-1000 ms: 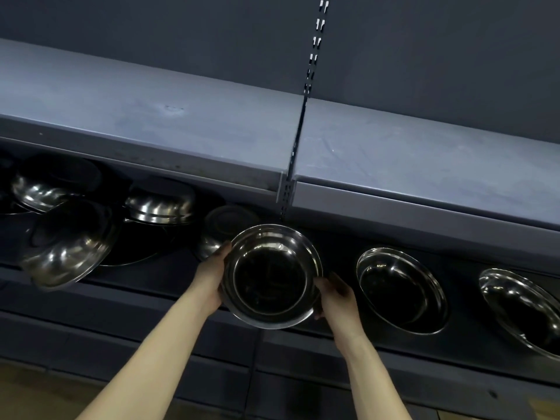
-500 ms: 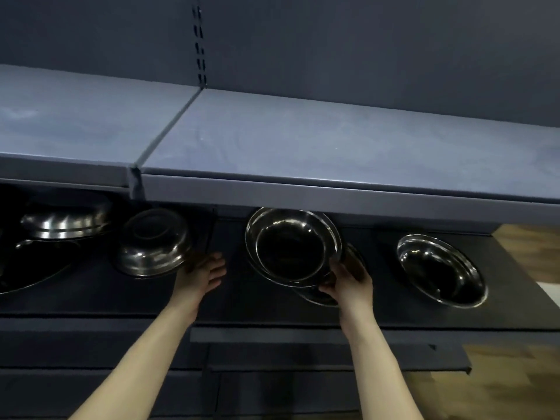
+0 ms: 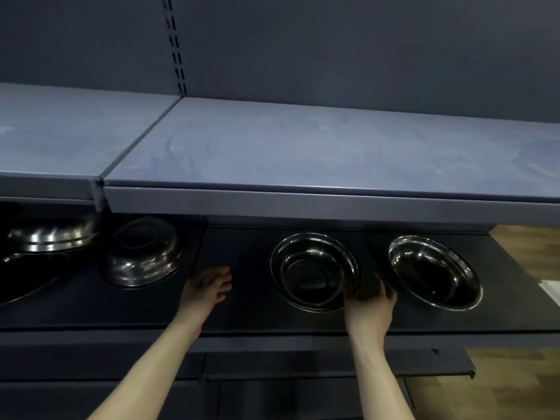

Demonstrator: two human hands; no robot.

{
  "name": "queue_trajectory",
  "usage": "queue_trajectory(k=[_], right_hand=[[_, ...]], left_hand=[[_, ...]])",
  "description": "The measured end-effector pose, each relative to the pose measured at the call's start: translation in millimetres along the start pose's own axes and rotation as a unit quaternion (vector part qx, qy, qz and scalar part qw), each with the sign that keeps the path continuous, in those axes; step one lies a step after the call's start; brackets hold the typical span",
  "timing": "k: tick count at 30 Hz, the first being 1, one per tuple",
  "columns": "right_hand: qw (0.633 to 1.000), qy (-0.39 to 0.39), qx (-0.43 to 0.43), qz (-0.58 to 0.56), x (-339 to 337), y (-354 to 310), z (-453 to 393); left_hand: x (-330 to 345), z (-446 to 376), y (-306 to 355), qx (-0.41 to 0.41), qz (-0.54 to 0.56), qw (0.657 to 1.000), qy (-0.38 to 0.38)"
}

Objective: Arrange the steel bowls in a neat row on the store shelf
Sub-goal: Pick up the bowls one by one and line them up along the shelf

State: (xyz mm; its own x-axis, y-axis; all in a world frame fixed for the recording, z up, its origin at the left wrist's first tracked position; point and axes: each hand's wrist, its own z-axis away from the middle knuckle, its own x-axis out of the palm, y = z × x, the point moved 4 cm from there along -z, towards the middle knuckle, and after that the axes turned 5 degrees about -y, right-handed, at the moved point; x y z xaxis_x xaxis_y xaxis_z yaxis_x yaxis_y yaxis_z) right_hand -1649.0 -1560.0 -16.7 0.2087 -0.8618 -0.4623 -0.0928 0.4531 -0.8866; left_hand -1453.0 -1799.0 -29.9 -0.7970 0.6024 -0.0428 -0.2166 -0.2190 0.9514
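Note:
A steel bowl [image 3: 306, 265] sits nested inside a second bowl on the dark lower shelf [image 3: 251, 316], right of centre. My right hand [image 3: 368, 310] grips its right rim, thumb over the edge. To the right, another steel bowl [image 3: 435, 272] lies open side up, apart from the stack. My left hand [image 3: 209, 286] rests open on the shelf, holding nothing, between the stack and an upside-down bowl [image 3: 145, 253]. Further left are an inverted bowl [image 3: 51, 234] and a large one [image 3: 27, 280], partly cut off by the frame.
A grey upper shelf [image 3: 303, 153] overhangs the bowls and hides the back of the lower shelf. A slotted upright [image 3: 175, 47] runs up the back wall. Wooden floor [image 3: 527, 250] shows at the right end of the shelving.
My right hand has lowered the bowl into the one below it, so the two now nest. My left hand has let go and rests on the shelf. My view shifted right.

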Motion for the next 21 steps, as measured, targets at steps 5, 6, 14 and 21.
queue_trajectory(k=[5, 6, 14, 21], right_hand=[[0.999, -0.002, -0.051, -0.021, 13.3, -22.6, 10.5], [0.997, -0.021, -0.053, -0.045, 20.3, -29.4, 16.6], [0.927, -0.372, -0.033, -0.021, 131.2, -58.6, 82.7], [0.905, -0.425, -0.004, -0.001, 209.5, -70.3, 107.0]], left_hand=[[-15.5, 0.8, -0.6, 0.003, 0.007, 1.0, 0.016], [-19.2, 1.0, -1.5, 0.002, 0.01, 1.0, 0.018], [-68.7, 2.8, -5.4, 0.004, 0.048, 0.997, 0.066], [-148.0, 5.0, -5.7, 0.001, 0.039, 0.986, 0.161]])
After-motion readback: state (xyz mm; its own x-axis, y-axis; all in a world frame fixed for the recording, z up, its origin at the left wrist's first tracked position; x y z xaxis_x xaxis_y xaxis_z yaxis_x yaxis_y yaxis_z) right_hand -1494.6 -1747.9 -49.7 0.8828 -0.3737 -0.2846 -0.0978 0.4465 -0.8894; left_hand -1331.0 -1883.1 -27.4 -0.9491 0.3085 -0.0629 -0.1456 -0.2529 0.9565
